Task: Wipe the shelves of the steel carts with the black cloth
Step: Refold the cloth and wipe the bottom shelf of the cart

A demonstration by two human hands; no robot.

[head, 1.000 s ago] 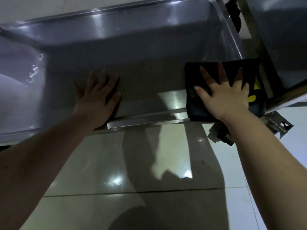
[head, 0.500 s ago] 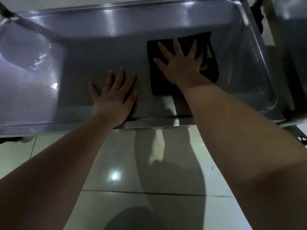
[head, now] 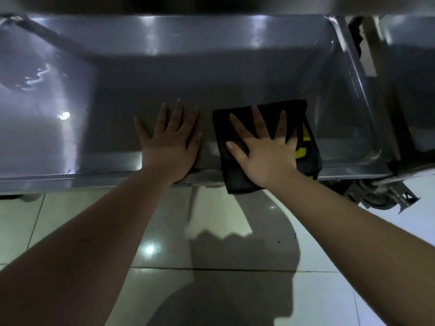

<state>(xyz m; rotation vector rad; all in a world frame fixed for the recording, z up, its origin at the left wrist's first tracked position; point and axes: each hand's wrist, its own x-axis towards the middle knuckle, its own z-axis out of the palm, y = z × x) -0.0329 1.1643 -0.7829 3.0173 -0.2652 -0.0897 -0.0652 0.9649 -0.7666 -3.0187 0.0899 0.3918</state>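
Note:
A low steel cart shelf [head: 164,74] with raised walls fills the upper half of the head view. A folded black cloth [head: 237,177] with a yellow mark lies on the shelf's near right part and hangs over the front rim. My right hand [head: 261,151] presses flat on the cloth with fingers spread. My left hand [head: 169,147] rests flat on the bare steel just left of the cloth, palm at the front rim, holding nothing.
A second steel cart [head: 409,67] stands close on the right, with a caster wheel [head: 381,196] below the shelf's right corner. An upper shelf edge [head: 211,3] overhangs at the top. Glossy floor tiles [head: 70,220] lie in front of the cart.
My right hand has pulled the cloth from the far right part of the shelf back to the front rim. My left hand has stayed flat in place.

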